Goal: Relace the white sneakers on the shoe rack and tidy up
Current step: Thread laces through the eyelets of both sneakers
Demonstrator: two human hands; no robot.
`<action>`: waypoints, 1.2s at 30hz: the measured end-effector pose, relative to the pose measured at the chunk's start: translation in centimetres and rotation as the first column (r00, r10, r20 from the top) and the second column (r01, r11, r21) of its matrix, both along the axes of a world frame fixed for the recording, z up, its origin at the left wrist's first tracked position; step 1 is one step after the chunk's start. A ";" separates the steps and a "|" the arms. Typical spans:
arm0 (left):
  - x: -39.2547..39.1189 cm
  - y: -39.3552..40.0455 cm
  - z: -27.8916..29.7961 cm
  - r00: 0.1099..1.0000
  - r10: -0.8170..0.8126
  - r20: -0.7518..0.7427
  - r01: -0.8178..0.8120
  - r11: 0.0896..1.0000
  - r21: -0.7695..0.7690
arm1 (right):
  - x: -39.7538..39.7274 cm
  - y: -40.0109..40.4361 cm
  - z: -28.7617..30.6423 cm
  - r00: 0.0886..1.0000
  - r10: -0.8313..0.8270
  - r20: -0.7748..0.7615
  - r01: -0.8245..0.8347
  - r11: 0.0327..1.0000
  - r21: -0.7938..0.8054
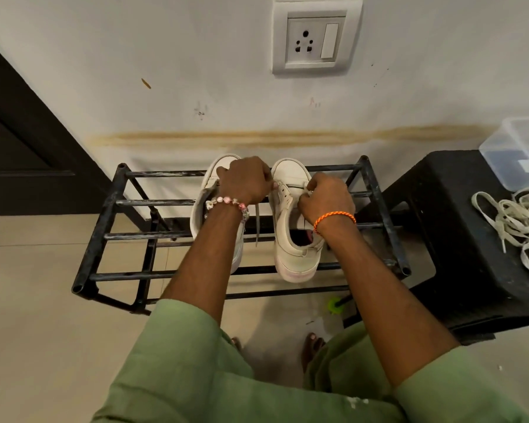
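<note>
Right sneaker (293, 215): on rack (104, 236), my hands meet over it.
Left hand (245, 181): fingers curled, pinching its lace (257, 221).
Right hand (326, 195): curled, pinching at eyelets.

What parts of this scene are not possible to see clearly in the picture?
- Left sneaker, head view: the left hand and forearm cover its eyelets.
- Right sneaker: the right hand hides its grip on the lace.
- Plastic box: cut off by the right edge.
- Loose laces: their number is unclear, tangled and cut off.
</note>
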State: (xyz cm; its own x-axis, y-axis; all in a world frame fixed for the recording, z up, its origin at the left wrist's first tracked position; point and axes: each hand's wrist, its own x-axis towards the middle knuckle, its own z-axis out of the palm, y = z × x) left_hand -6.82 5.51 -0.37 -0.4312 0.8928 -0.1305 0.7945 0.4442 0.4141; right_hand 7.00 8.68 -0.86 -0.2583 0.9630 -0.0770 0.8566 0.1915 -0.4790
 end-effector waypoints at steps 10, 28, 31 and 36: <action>-3.3 -1.3 3.7 0.935 0.023 0.353 -0.061 0.993 0.098 | -0.5 0.0 -0.7 0.997 -0.005 0.082 0.002 1.000 0.028; -2.4 -3.0 10.6 0.548 0.025 0.836 -0.427 0.868 0.253 | -0.5 0.0 -0.4 0.999 -0.021 0.040 0.022 1.000 -0.021; -2.5 -3.1 9.6 0.705 0.275 0.654 -0.321 0.946 -0.051 | -0.5 0.1 -0.4 0.999 -0.021 0.037 0.022 0.999 -0.027; -1.8 -1.7 5.9 0.981 0.098 0.167 -0.092 0.995 -0.040 | -0.4 0.2 -0.2 1.000 -0.010 0.018 0.010 1.000 -0.028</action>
State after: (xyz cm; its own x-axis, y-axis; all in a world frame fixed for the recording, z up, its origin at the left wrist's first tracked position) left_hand -8.58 3.79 5.53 -0.4832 0.8431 -0.2361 0.6682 0.5294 0.5228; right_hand 6.56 8.85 -1.10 -0.2470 0.9629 -0.1089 0.8667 0.1693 -0.4691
